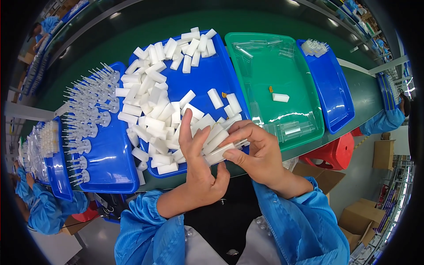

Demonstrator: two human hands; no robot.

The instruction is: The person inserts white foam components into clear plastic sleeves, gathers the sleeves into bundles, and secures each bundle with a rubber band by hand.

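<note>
My right hand [263, 152] pinches a white block [218, 154] between thumb and fingers. A thin clear piece shows between the fingers at the block's right end. Close by on the left, my left hand [199, 161] is open with its fingers apart, its palm side next to the block's lower left end; whether it touches cannot be made out. More white blocks [155, 126] lie heaped in a blue tray [185, 81] behind both hands. Some of them are partly hidden by my fingers.
Right of the heap stands a green tray [287, 73] with clear strips and one white block [280, 97]. Another blue tray [333, 95] holds a small white pile [315, 47]. At left, a blue tray [112, 159] carries rows of pronged clear pieces [90, 101]. A red stool [331, 152] stands below the bench.
</note>
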